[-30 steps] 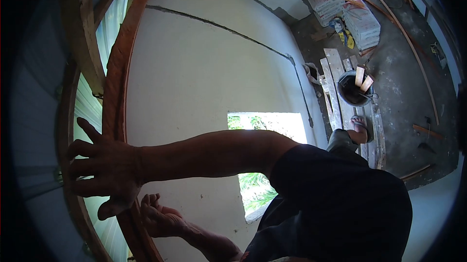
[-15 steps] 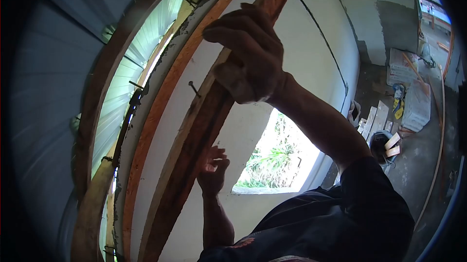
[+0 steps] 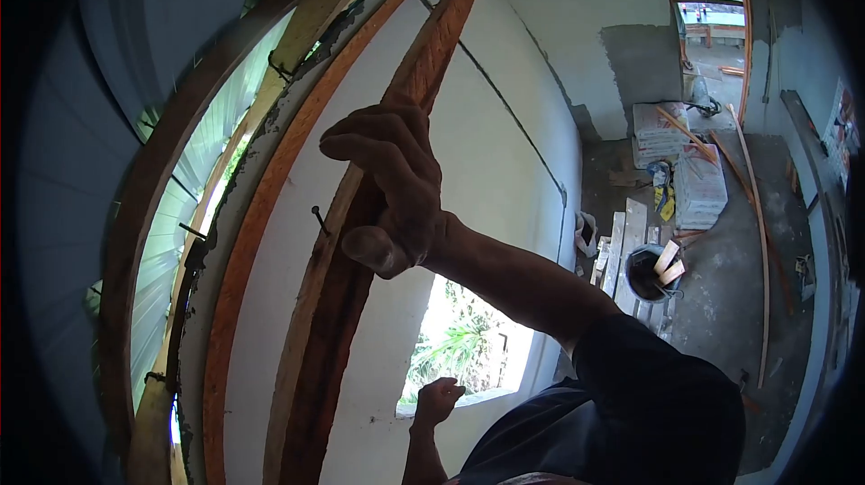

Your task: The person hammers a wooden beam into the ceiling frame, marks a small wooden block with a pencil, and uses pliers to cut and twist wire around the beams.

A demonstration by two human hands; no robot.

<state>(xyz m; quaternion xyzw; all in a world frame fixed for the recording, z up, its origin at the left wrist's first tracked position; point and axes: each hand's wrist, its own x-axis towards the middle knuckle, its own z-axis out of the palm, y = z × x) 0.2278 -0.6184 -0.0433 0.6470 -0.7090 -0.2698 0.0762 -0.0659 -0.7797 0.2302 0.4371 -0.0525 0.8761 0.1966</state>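
Note:
My right hand is wrapped around a long reddish wooden beam, its fingers across the upper side and its thumb below. Beside the thumb, a partly driven nail sticks out of the beam's edge. Lower down, in front of the window, my left hand is raised apart from the beam. Its fingers are curled closed, and what they hold, if anything, is hidden.
Curved-looking timbers and metal roofing sheets lie to the left. A bright window opening is in the wall. On the floor at right stand a bucket with wood pieces, stacked bags, and planks.
The view has swung, showing more of the floor and doorway at right. My left hand has moved down and away from the beam, its fingers more closed. My right hand stays on the beam.

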